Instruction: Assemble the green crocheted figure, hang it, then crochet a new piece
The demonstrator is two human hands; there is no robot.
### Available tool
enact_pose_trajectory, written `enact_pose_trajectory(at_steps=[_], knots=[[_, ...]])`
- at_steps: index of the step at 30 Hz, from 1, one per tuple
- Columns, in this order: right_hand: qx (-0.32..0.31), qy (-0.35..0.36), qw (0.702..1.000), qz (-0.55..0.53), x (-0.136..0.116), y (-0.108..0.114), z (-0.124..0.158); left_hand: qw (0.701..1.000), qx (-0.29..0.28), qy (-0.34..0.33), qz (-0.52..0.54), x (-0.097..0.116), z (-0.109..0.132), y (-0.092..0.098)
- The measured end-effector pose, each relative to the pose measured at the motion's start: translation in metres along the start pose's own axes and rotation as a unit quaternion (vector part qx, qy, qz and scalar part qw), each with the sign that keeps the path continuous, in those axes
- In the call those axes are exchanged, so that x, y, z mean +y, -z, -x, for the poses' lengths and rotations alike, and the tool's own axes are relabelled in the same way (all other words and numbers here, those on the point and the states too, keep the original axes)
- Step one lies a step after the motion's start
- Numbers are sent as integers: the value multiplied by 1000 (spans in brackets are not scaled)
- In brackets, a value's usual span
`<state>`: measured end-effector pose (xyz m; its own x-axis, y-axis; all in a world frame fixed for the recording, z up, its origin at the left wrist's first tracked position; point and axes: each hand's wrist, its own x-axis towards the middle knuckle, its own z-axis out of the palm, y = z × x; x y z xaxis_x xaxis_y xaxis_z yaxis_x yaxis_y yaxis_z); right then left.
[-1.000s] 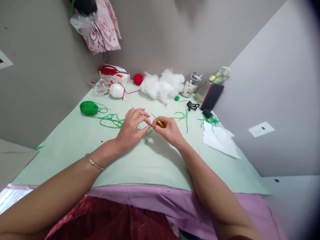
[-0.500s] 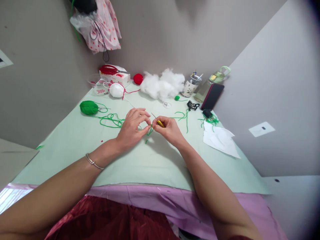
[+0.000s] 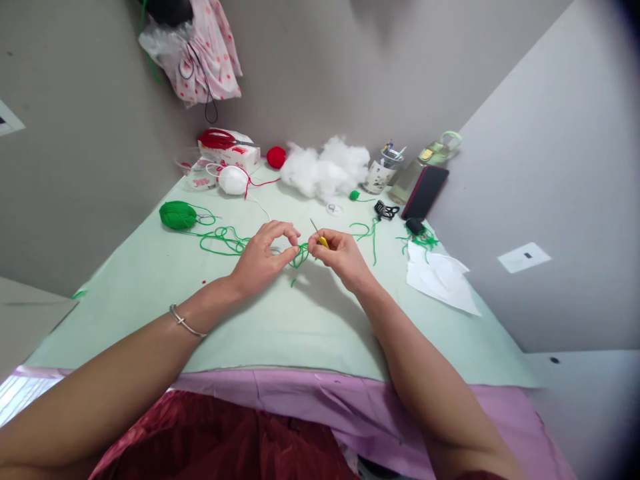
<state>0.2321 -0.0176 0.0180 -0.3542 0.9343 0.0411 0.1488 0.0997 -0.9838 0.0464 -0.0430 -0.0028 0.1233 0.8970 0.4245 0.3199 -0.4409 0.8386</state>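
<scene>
My left hand [image 3: 264,259] is closed in a pinch, thumb against fingertip, on green yarn [image 3: 299,256] that loops below and beside the fingers. Close by on the right, my right hand [image 3: 339,255] grips a crochet hook [image 3: 323,242] by its yellow handle, its thin metal shaft pointing up and to the left. A short stretch of the yarn runs between the two hands. On the left, loose strands of the same green lead back to a green yarn ball [image 3: 178,215]. Whether the right fingers also pinch yarn is too small to tell.
White stuffing [image 3: 325,170] lies at the back, beside a red yarn ball [image 3: 276,158] and a white yarn ball [image 3: 233,180]. Red scissors [image 3: 220,139] rest on a tissue pack. A pen cup [image 3: 379,175], a bottle, a phone [image 3: 425,193] and white cloth [image 3: 440,280] are to the right.
My hands have moved slightly apart, and the right one has shifted a little to the right with the crochet hook. More green yarn shows between them.
</scene>
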Motion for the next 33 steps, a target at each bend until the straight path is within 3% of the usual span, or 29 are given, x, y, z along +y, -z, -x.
enact_pose_trajectory(at_steps=[6, 11, 33], knots=[[0, 11, 1000, -29, 3, 2, -2, 975, -27, 104, 193, 2, -4, 2], [0, 15, 999, -43, 4, 3, -2, 955, -44, 129, 265, 2, -5, 1], [29, 44, 994, -97, 3, 12, -2, 951, -60, 132, 272, 0, -6, 1]])
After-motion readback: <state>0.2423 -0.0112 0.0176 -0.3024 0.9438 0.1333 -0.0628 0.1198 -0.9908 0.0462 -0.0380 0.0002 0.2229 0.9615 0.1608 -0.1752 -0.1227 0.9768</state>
